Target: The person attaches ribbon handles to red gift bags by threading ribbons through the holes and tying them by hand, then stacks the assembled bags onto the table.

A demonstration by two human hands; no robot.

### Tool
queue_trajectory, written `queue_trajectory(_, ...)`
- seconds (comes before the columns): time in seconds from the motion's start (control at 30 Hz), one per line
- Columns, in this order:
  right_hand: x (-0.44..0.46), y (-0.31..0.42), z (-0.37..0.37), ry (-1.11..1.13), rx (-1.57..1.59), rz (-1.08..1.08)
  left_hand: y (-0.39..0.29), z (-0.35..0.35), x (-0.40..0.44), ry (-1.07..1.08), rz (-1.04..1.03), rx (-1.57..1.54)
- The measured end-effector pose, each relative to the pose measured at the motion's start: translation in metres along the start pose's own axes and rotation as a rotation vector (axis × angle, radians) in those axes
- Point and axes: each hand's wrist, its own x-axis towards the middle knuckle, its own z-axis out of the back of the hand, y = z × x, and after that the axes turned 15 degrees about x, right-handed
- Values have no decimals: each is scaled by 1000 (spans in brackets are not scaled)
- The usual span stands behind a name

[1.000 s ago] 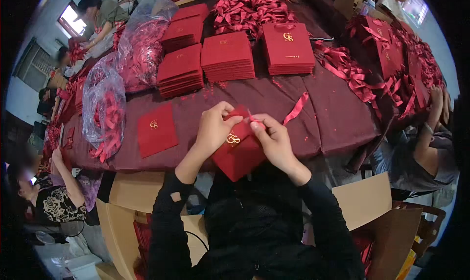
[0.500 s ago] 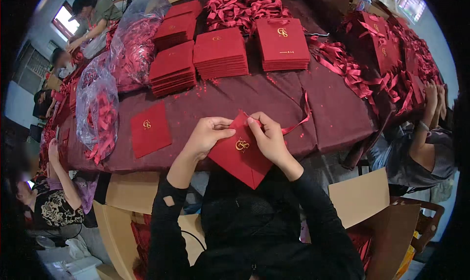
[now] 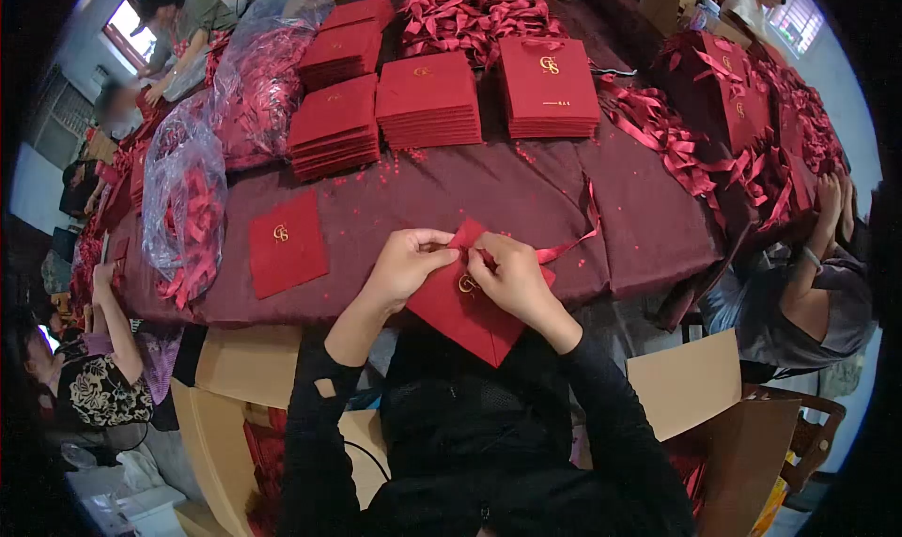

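Note:
A red paper bag (image 3: 470,316) with a gold logo is tilted between my hands at the table's front edge. My left hand (image 3: 407,266) pinches its upper left edge between thumb and fingers. My right hand (image 3: 510,276) is closed at the bag's top, partly covering the logo, with its fingertips close to the left ones. A red ribbon (image 3: 573,244) trails from beside my right hand onto the table; its end at the bag is hidden by the fingers. Another flat red bag (image 3: 287,244) lies to the left.
Stacked red bags (image 3: 428,100), one stack topped by a handled bag (image 3: 548,86), stand behind my hands. Ribbon piles (image 3: 479,15) and plastic sacks (image 3: 185,199) lie beyond and left. Cardboard boxes (image 3: 684,382) flank my lap. Co-workers sit at both sides.
The bag has turned so its logo faces up and a corner points toward me. My right hand has closed over the bag's top, and the ribbon now trails lower beside it.

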Motion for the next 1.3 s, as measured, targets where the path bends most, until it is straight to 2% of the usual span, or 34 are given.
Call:
queue_trajectory(0.23, 10, 4, 4, 8, -32, -92, 0, -4, -3, -26, -58, 51)
queue_trajectory(0.4, 24, 9, 11, 138, -14, -289, 6, -6, -2, -69, -100, 66)
queue_trajectory(0.47, 24, 11, 7, 130, -46, -279, 9, -8, -2, -120, -159, 203)
queue_trajectory(0.6, 21, 11, -1, 90, -155, -200, 6, -8, -2, -132, -144, 140)
queue_trajectory(0.73, 22, 6, -2, 65, -129, -172, 6, -11, -2, -125, -151, 160)
queue_trajectory(0.9, 23, 7, 2, 128, -158, -108, -6, -7, -3, -100, -186, 146)
queue_trajectory(0.97, 19, 10, 8, 106, -118, -29, -25, -1, -8, 44, 114, -294)
queue_trajectory(1.03, 15, 12, 14, 85, -76, 41, -19, -6, -3, 36, 75, -412)
queue_trajectory(1.1, 13, 13, 19, 150, -195, 89, -22, -12, 0, 95, 31, -126)
queue_trajectory(1.17, 8, 7, 23, 157, -173, 98, -17, -13, 8, 92, 10, -118)
queue_trajectory(1.23, 5, 2, 23, 164, -150, 112, -19, -10, 14, 57, -100, 251)
queue_trajectory(1.3, 1, 0, 18, 49, -91, 146, -25, -10, 16, 4, -148, 352)
